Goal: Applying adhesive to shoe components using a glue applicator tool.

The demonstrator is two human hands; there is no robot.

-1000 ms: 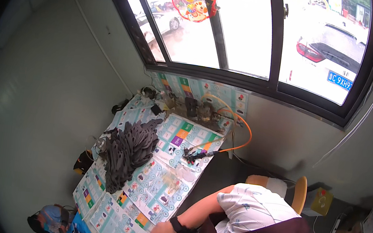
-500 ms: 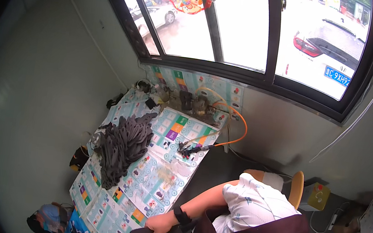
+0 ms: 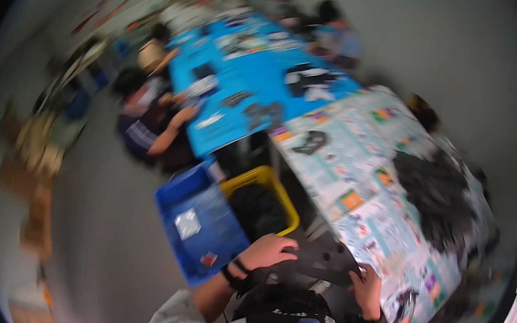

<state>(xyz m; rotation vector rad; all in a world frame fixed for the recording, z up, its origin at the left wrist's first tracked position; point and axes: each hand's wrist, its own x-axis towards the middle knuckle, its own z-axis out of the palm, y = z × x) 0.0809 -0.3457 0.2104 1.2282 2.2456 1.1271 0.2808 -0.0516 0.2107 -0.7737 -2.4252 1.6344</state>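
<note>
Between my hands, in front of my dark apron, stretches a flat dark grey piece with round holes [image 3: 327, 260]. My right hand [image 3: 368, 290] pinches its right end, thumb and fingers closed on the edge. My left hand [image 3: 267, 252] is curled at the other end, its thumb and fingertips on the piece; blur softens the contact. Just beyond my left hand is a yellow basket [image 3: 293, 217] containing dark material. A blue crate [image 3: 223, 232] with a small white packet [image 3: 187, 225] stands left of that basket.
The patterned table [image 3: 363, 231] at my right bears a dark grey heap [image 3: 440, 198] and a loose dark piece [image 3: 310, 143]. Farther away, a blue-covered table [image 3: 238, 116] carries dark and white pieces. One person [image 3: 149, 121] works at its left side; others sit beyond. Cartons line the left.
My view has swung left from the window toward the long blue table and other people. The dark grey piece now hangs between both hands near my apron.
</note>
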